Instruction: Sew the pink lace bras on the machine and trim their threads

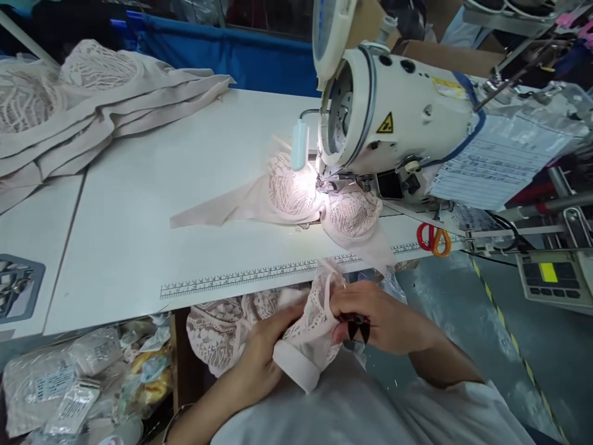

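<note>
Near my lap, my left hand [262, 352] is closed round a pale pink lace bra [315, 315], its wide band folded toward me. My right hand [382, 312] pinches the far edge of the same bra. Out of that fist point two short dark blades of what look like thread snips [359, 330]; their grip is hidden in the palm. Under the lit needle of the sewing machine [393, 111] lies another pink bra [296, 191], one cup on each side of the needle area. More lace cups [215, 330] hang below the table edge beside my left hand.
Stacked bras [115, 105] lie at the table's far left. A printed ruler [259, 279] runs along the front edge. Scissors [433, 240] with red and orange handles sit right of the machine, near a control panel [553, 278]. An open drawer [178, 364] holds plastic bags [60, 377].
</note>
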Available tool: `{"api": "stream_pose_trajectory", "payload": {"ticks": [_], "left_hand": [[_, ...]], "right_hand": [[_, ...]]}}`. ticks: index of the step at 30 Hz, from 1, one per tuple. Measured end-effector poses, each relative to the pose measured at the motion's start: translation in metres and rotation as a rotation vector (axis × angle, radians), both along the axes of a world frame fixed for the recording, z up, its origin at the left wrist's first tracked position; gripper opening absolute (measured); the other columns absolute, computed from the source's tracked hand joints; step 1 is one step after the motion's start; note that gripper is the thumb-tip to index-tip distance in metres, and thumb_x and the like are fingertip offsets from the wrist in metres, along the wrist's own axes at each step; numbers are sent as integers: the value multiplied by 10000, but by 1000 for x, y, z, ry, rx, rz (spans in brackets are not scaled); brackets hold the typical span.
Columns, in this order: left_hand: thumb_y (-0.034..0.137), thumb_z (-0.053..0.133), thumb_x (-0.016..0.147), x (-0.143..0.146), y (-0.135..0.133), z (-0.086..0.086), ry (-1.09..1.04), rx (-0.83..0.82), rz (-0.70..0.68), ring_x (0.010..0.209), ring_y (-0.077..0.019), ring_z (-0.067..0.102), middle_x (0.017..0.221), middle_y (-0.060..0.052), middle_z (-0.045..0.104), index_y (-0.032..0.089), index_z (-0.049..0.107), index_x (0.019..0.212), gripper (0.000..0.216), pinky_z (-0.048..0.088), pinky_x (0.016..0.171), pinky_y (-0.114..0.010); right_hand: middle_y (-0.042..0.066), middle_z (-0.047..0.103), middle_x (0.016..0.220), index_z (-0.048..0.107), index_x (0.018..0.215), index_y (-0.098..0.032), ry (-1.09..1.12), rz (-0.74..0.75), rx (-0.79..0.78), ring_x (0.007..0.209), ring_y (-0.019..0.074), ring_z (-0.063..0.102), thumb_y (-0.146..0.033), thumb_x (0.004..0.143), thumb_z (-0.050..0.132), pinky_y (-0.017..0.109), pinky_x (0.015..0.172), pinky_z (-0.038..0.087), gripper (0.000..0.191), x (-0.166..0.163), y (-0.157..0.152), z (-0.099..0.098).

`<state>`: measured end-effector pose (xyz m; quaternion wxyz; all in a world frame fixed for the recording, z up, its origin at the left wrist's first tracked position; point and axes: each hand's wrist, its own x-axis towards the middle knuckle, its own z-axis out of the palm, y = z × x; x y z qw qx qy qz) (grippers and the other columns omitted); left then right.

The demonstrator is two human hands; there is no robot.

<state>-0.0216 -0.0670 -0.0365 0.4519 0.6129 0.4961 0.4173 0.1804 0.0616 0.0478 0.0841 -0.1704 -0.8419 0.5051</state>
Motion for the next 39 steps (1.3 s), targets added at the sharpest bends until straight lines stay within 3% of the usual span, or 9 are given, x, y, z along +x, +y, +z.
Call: {"api": "stream_pose_trajectory", "payload": {"ticks": [3,7,11,15,21,28,35,37,39], "left_hand": [[184,483,933,9,14,1,-154,-187,-88,931,-214,749,1106,-74,766,213,671,1175,308,600,801,-293],[168,519,920,4,28,5,-91,-242,-106,1031,-224,724,1207,-107,728,202,624,1257,355,601,853,-330],[90,518,923,5,29,18,92,91,9,1166,-226,638,1227,-96,700,218,649,1196,329,550,958,-374],[104,627,921,21,31,19,342,462,128,1003,-212,638,1049,-68,741,201,671,1090,199,537,883,-369],[81,656,914,40,35,12,442,610,144,909,-193,674,984,-78,749,152,634,1174,270,575,811,-337],[154,662,926,39,40,15,341,536,143,819,-179,669,870,-52,714,168,645,1028,104,577,747,-317],[109,661,881,24,33,26,170,192,114,717,-138,612,800,-19,662,192,666,851,88,501,585,-227],[128,675,868,19,32,29,131,137,84,687,-140,598,770,-15,657,201,692,838,81,486,567,-231],[152,697,856,11,32,31,76,82,89,714,-155,615,770,-27,667,200,711,826,58,508,606,-248]], "right_hand": [[-28,505,712,489,742,-205,-25,-198,-60,647,119,445,-240,990,529,242,608,378,254,16,-12,-7],[-9,518,695,511,696,-201,-62,-408,-29,689,144,465,-448,968,603,262,639,387,379,32,-22,-30],[-8,529,707,559,713,-190,-63,-505,-75,668,133,473,-492,935,640,258,622,387,383,37,-30,-48],[-38,462,630,584,706,-180,-24,-606,-187,543,96,387,-495,937,628,242,518,328,393,32,-37,-53],[10,624,705,669,814,-177,81,-640,-75,627,124,548,-342,974,589,244,587,427,243,26,-47,-55],[18,633,730,698,874,-188,76,-555,140,663,133,585,-218,986,531,257,627,485,203,25,-52,-61],[92,723,1101,756,857,-216,-113,-590,684,826,182,594,-206,982,543,291,631,481,247,39,-40,-67],[77,735,1151,740,858,-209,-115,-491,667,844,182,593,-171,987,514,298,638,470,263,43,-36,-67],[56,758,970,711,833,-194,-33,-363,490,792,163,589,-175,974,552,294,672,475,214,49,-32,-65]]}}
